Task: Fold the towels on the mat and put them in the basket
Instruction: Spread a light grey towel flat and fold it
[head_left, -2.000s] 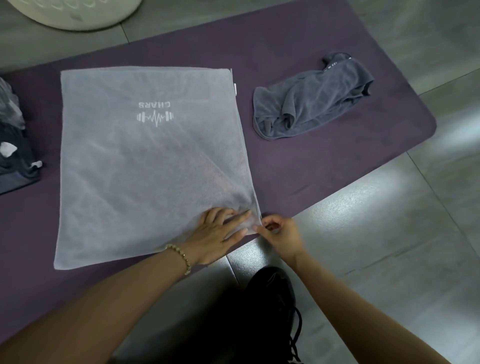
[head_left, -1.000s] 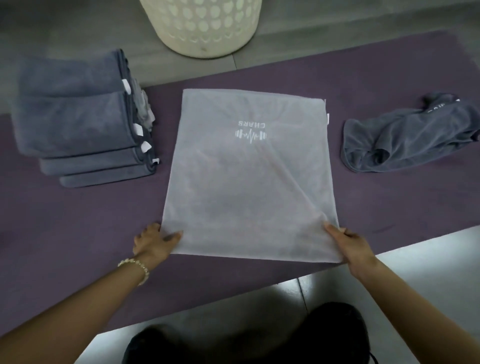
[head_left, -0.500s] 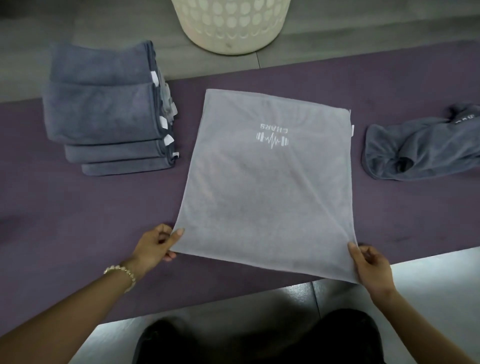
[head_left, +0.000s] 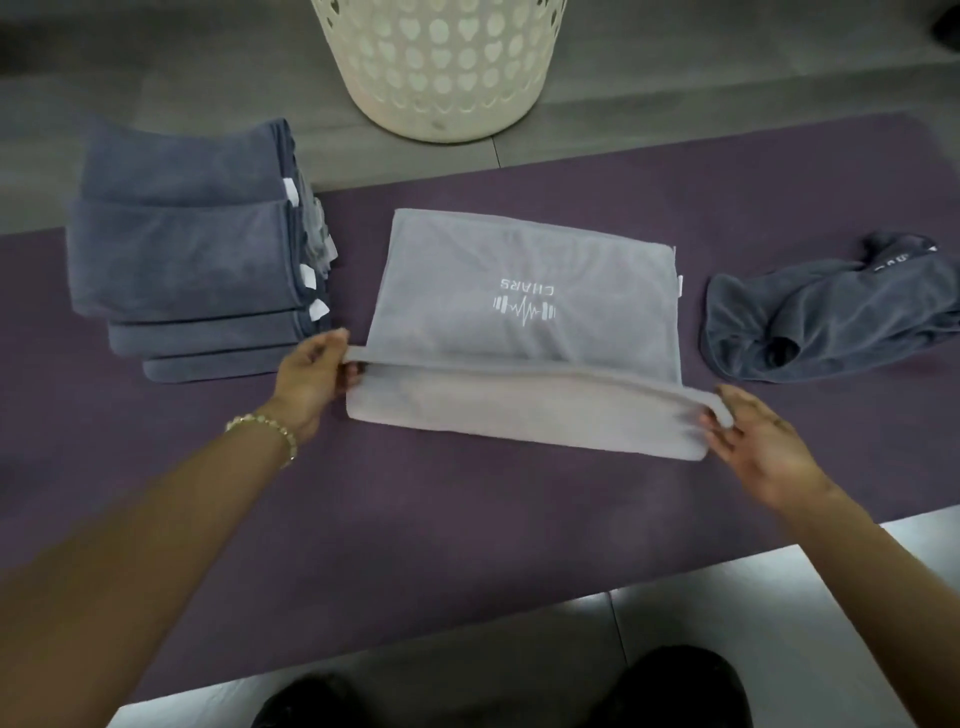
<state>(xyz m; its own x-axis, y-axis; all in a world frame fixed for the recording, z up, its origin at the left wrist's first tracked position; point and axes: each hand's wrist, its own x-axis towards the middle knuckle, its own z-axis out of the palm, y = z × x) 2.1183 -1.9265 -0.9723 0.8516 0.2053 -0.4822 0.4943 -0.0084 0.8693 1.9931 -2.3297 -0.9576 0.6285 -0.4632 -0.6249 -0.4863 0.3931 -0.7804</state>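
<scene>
Grey microfibre towel (head_left: 519, 291), logo up, lay flat on the purple mat (head_left: 467, 519) half a second back. Now its near hem is raised and rolled toward the far edge: first fold under way, not yet laid down. Left hand (head_left: 311, 379) pinches the hem's left corner; right hand (head_left: 753, 441) grips the right corner. Stack of folded towels (head_left: 192, 249) sits left, crumpled dark towel (head_left: 831, 322) waits right. Laundry basket (head_left: 441, 67) stands beyond the mat, inside unseen.
</scene>
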